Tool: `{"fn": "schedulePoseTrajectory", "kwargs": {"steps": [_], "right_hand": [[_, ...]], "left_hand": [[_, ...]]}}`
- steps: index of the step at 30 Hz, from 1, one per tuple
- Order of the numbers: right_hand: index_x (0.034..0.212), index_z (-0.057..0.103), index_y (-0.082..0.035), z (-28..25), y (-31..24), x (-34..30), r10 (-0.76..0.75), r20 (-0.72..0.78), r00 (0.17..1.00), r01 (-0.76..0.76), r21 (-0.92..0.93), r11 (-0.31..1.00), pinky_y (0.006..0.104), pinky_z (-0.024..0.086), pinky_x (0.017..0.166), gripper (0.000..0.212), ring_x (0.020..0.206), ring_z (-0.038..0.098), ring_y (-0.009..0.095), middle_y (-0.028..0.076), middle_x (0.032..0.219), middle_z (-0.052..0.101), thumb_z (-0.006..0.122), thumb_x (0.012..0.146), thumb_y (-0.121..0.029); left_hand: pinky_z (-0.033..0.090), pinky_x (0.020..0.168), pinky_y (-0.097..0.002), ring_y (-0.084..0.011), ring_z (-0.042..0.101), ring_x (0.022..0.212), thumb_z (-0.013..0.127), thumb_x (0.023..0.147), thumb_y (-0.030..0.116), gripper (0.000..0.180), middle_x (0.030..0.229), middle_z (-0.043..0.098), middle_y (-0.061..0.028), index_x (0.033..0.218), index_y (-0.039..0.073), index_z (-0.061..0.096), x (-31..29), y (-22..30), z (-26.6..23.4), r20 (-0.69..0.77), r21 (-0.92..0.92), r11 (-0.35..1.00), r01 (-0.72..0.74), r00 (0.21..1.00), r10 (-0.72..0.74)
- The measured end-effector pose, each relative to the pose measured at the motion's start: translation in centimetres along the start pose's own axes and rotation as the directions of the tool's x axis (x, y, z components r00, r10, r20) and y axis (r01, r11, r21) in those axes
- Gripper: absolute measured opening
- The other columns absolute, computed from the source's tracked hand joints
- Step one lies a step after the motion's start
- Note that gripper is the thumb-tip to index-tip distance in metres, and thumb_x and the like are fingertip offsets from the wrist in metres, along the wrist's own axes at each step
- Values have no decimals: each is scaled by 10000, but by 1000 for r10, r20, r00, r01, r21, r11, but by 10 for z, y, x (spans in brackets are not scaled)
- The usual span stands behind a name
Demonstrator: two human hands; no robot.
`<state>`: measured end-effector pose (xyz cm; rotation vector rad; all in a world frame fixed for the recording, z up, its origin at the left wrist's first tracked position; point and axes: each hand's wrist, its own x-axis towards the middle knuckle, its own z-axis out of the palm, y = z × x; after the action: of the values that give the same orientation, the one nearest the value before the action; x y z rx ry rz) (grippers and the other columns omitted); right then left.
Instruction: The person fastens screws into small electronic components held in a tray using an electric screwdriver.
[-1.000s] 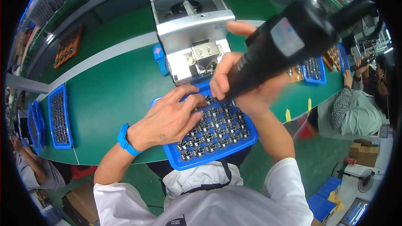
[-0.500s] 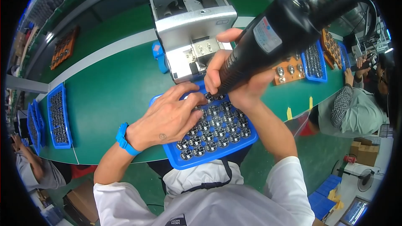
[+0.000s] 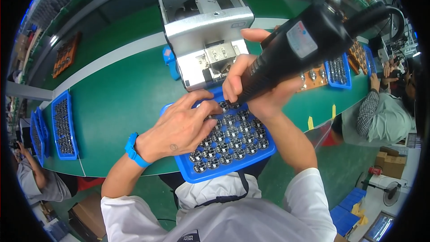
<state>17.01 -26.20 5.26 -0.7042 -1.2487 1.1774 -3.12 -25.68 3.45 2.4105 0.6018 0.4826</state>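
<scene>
I see a black electric screwdriver, tilted, its tip pointing down toward 8 o'clock over a blue tray full of small round parts.

The tray is bright blue. The table is green. The big tool is black. The wristband is blue. The machine is grey.
</scene>
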Motion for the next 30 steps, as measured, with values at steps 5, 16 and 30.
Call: {"fn": "schedulePoseTrajectory", "kwargs": {"steps": [5, 16, 30], "right_hand": [[1373, 282, -38, -1, -2, -1, -31, 8, 999, 32, -24, 999, 320, 489, 498, 1100, 486, 543, 192, 92, 637, 547, 382, 698, -900], [1223, 400, -44, 2, 7, -3, 5, 39, 999, -5, -8, 1000, 295, 471, 481, 927, 500, 548, 188, 123, 628, 559, 417, 767, -851], [1446, 193, -77, 7, -16, 21, -215, -35, 976, 218, 139, 966, 318, 517, 476, 966, 530, 590, 223, 125, 814, 527, 416, 821, -780]], "left_hand": [[427, 974, -458, -341, 498, 1198, 567, 890, 77, 250, 1103, 663, -97, 1131, 19, 545, 0, -1, 0, 40, -21, 1000, 20, 999, -19], [440, 955, -449, -350, 517, 1163, 579, 883, 79, 245, 1116, 652, -113, 1119, 15, 563, 0, -1, 0, 27, 8, 1000, -3, 1000, 3], [481, 897, -426, -326, 556, 1095, 595, 874, 86, 201, 1066, 624, -155, 1057, 10, 559, 0, 1, 2, -58, 26, 999, -30, 998, 32]]}}
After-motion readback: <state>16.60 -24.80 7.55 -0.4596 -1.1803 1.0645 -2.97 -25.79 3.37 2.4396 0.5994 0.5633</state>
